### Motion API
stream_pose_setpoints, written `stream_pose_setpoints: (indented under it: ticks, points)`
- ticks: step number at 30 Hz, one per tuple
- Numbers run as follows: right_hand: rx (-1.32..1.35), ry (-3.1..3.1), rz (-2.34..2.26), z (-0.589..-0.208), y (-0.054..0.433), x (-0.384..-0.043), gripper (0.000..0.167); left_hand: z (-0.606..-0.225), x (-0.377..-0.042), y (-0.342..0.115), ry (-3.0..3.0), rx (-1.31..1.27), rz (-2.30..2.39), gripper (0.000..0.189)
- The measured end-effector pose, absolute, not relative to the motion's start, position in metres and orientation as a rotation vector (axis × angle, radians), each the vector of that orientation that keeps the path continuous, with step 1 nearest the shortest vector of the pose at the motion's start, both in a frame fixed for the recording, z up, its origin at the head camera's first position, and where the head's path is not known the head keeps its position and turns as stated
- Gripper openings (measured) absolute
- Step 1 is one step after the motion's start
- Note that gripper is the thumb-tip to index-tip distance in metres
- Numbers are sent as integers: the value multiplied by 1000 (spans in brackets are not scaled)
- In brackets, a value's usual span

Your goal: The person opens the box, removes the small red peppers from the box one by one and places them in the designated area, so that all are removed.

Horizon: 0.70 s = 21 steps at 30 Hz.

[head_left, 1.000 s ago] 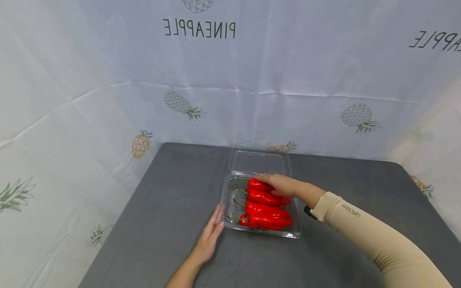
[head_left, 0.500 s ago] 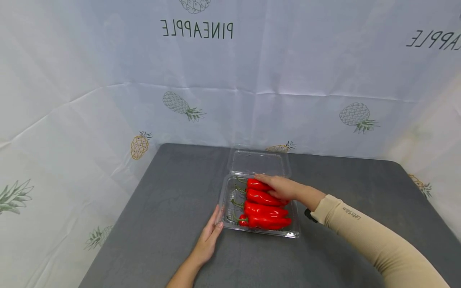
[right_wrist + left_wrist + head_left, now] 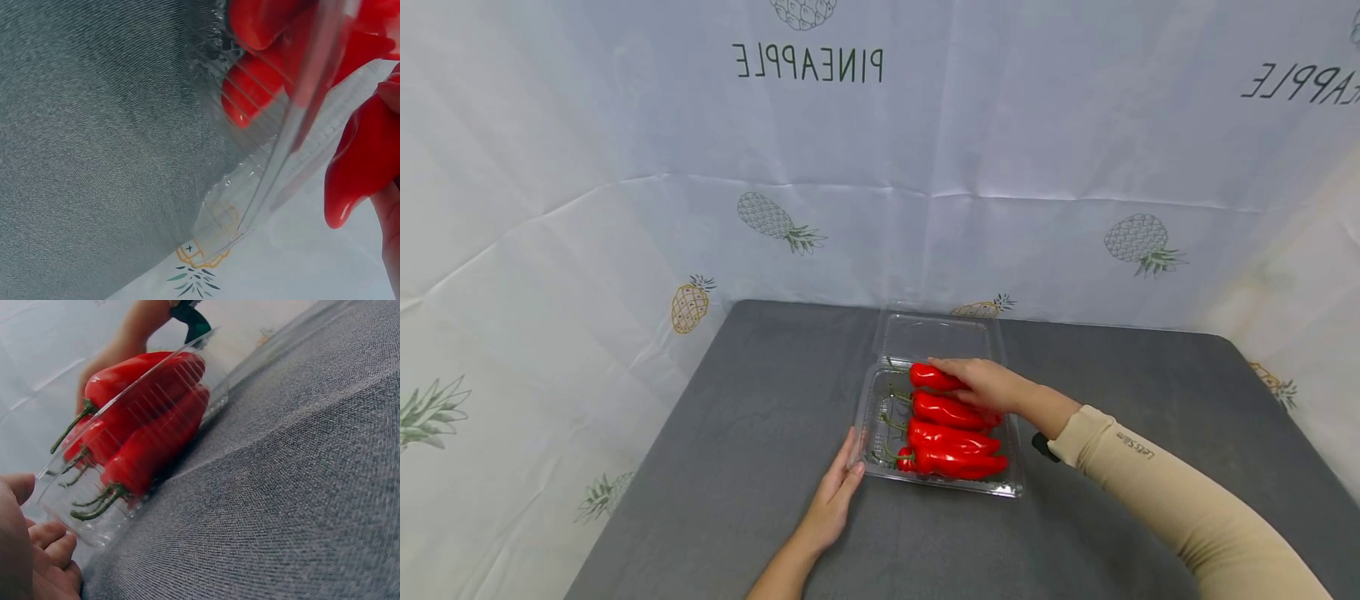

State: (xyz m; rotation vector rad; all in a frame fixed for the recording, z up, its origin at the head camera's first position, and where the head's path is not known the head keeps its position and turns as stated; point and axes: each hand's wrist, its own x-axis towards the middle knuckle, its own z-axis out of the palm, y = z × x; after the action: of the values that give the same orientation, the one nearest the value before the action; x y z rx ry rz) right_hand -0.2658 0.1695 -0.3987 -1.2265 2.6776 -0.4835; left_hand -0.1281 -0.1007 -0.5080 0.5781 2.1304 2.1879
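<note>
A clear plastic clamshell container (image 3: 868, 417) holds several long red peppers (image 3: 955, 436) with green stems, lying side by side. My right hand (image 3: 988, 385) grips the farthest red pepper (image 3: 932, 377) from above, its stem pointing left over the container's far left corner. In the right wrist view that pepper's tip (image 3: 359, 165) hangs above the container's rim, apart from the others. My left hand (image 3: 835, 492) holds the near left corner of the container, thumb at the rim and fingers along the side. The left wrist view shows the curled fingers (image 3: 53, 544) just outside the clear wall.
The container's clear lid (image 3: 940, 335) is folded back flat behind it. A dark grey table (image 3: 760, 400) extends on both sides. A white curtain (image 3: 820, 142) printed with pineapples hangs behind the table's far edge.
The farthest pepper has shifted up and slightly left with my right hand, opening a gap to the pepper beside it. My left hand stays at the container's corner.
</note>
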Motion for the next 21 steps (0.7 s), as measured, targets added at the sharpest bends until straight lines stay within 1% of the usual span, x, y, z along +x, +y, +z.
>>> stream_pose_setpoints:
  ticks: [10,21]
  points:
    - [-1167,2812,-497,-391,170,-266,54,-508,-129,-100,2142,589,2200,56]
    - [-873,2801,-650,-387,181,-261,58,-508,-128,-99,2138,569,2198,57]
